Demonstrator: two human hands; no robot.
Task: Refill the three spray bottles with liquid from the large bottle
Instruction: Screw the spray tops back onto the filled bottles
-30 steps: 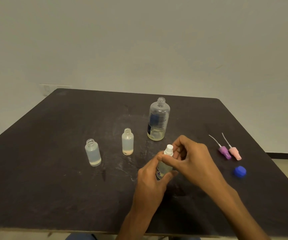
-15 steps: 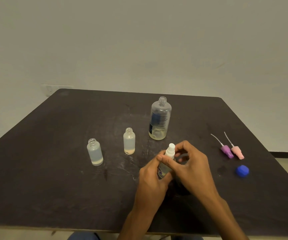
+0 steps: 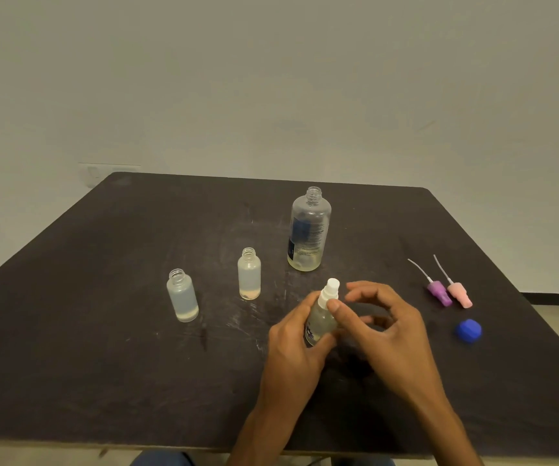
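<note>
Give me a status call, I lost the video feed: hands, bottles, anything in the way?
Left hand grips capped spray bottle. Right hand off it, fingers loosely curled. Large bottle uncapped behind. Nothing blocking.

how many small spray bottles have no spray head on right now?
2. One open small bottle at table left, another mid-table, left of the large bottle. The third, gripped by the left hand, carries its white head. None appear hidden.

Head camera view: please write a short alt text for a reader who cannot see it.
A person's left hand holds a small spray bottle with a white sprayer top over a dark table, the right hand close beside it. Behind stand two open small bottles and an uncapped large bottle; at right lie purple and pink sprayer tops and a blue cap.
</note>
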